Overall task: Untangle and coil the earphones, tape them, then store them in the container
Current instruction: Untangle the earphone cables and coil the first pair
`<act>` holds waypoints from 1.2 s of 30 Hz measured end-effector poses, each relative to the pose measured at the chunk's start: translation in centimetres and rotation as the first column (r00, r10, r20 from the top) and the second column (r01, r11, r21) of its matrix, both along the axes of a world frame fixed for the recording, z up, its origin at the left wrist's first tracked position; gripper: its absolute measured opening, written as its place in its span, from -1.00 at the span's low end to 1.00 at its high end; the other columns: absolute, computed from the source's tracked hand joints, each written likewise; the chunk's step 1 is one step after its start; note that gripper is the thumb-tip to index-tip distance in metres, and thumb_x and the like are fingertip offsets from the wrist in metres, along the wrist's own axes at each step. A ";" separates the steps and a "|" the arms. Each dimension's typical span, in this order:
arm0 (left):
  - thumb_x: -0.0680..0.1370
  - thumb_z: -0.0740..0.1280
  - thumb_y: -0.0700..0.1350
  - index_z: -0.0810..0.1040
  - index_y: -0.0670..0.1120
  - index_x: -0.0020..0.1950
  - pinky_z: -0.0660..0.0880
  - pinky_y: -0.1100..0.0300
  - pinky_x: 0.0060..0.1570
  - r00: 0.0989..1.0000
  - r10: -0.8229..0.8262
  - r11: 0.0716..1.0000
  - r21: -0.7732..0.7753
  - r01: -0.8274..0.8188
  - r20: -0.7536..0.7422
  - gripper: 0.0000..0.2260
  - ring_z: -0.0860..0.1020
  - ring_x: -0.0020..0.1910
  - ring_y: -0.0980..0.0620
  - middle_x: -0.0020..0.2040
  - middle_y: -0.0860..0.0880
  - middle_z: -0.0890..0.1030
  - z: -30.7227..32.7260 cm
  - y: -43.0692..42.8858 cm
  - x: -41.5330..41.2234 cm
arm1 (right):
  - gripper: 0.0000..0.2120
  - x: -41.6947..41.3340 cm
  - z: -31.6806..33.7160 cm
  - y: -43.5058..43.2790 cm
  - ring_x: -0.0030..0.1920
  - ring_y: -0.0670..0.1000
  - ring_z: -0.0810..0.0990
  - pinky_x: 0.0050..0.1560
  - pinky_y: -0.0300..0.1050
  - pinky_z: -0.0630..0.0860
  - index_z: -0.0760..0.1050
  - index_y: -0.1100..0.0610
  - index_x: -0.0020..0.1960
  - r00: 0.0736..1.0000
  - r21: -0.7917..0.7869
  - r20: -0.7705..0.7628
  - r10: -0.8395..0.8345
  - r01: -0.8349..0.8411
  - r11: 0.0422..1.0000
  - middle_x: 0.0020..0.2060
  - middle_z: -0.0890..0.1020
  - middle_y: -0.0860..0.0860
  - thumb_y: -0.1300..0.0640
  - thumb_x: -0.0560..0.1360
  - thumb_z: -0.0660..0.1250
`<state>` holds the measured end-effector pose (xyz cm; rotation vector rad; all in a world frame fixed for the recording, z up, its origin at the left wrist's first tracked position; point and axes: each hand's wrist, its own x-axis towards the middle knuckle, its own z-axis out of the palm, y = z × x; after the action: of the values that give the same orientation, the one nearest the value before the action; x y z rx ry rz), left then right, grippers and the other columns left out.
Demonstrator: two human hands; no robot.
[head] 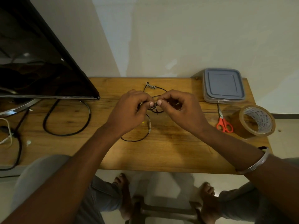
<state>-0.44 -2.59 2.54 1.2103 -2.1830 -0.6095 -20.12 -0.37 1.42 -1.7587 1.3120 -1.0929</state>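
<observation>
At the near side of the table, a slack loop of the black earphones trails toward the person. Just beyond it, the left hand and right hand meet at mid-table. Each pinches the tangled cord between thumb and curled fingers, with the knot between them and equally close to both. The cord runs on, away from the person, to a small silvery piece past the knuckles. To the right sit orange scissors, a tape roll and, farthest, the lidded container, with nothing in the way. A television and its cables fill the left.

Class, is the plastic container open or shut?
Shut: the grey lid lies flat over the container, covering its whole top.
</observation>
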 end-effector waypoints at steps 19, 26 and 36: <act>0.65 0.24 -0.27 0.58 -0.17 0.00 0.44 0.35 -0.08 0.948 0.040 0.967 0.251 0.043 -0.315 -0.87 0.55 -0.13 0.20 -0.14 0.02 0.59 1.1 0.3 -0.5 | -0.85 -0.3 1.3 -0.4 -0.43 -0.14 0.50 -0.41 -0.29 0.41 0.55 0.17 -0.04 0.991 0.400 -0.052 0.120 -0.090 0.912 -0.39 0.57 -0.05 0.15 0.64 0.26; 0.67 0.24 -0.22 0.61 -0.12 -0.02 0.47 0.26 -0.21 0.837 0.285 0.832 0.555 0.026 -0.467 -0.83 0.52 -0.27 0.11 -0.26 0.03 0.58 1.3 0.1 -0.4 | -0.93 -0.2 1.1 -0.1 -0.36 -0.17 0.48 -0.33 -0.24 0.45 0.53 0.14 0.00 0.991 0.233 0.008 0.130 -0.129 0.964 -0.30 0.55 -0.19 0.19 0.63 0.29; 0.63 0.30 -0.19 0.62 -0.18 -0.02 0.55 0.19 -0.34 0.769 0.413 0.732 0.680 0.038 -0.487 -0.87 0.57 -0.43 0.00 -0.32 -0.05 0.59 1.4 0.0 -0.2 | -0.86 -0.4 0.3 0.3 -0.08 -0.16 0.53 -0.17 -0.22 0.50 0.65 0.08 0.07 0.951 -0.227 -0.308 0.011 -0.085 0.970 -0.01 0.59 -0.08 0.11 0.52 0.46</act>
<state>-0.68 -2.55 3.93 1.2988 -1.2604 -1.5336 -20.50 -0.10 1.72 -2.1973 1.3517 -1.0133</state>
